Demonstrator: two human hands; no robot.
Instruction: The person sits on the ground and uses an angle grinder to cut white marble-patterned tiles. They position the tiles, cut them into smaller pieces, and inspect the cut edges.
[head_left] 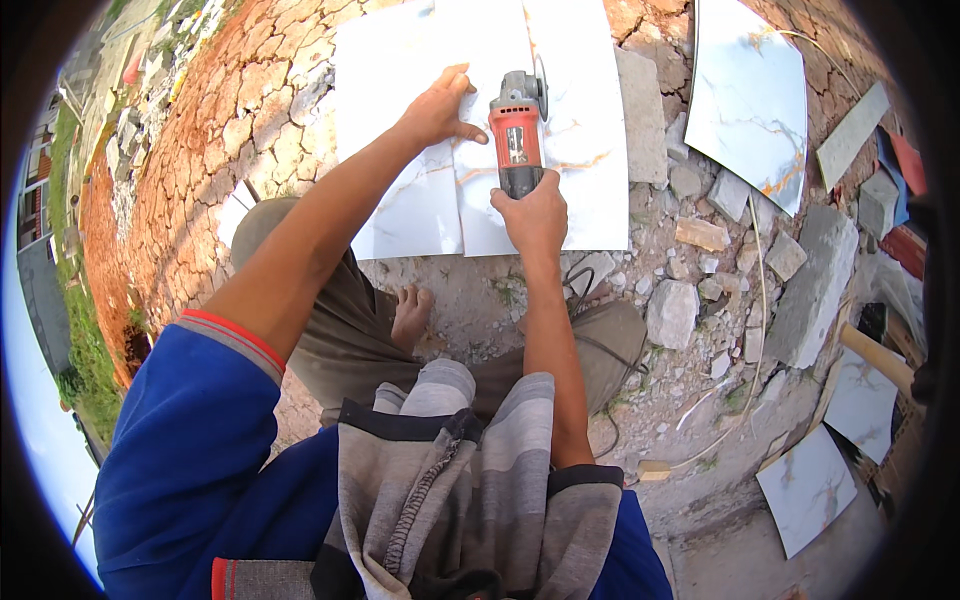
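Note:
White marble-patterned tiles (390,210) with thin gold veins lie side by side on the ground in front of me. A red, black and grey angle grinder (515,135) is over the middle tile, its disc at the far end turned upright on the right side. My right hand (533,212) is wrapped round the grinder's black rear body. My left hand (445,110) rests on the tiles just left of the grinder, thumb and fingers apart, holding nothing.
A loose tile (750,110) lies at upper right. Broken stones (672,312), a grey slab (810,285) and cables cover the right side. More tile pieces (805,490) lie at lower right. Cracked reddish earth (200,150) spreads leftward. My bare foot (410,318) is below the tiles.

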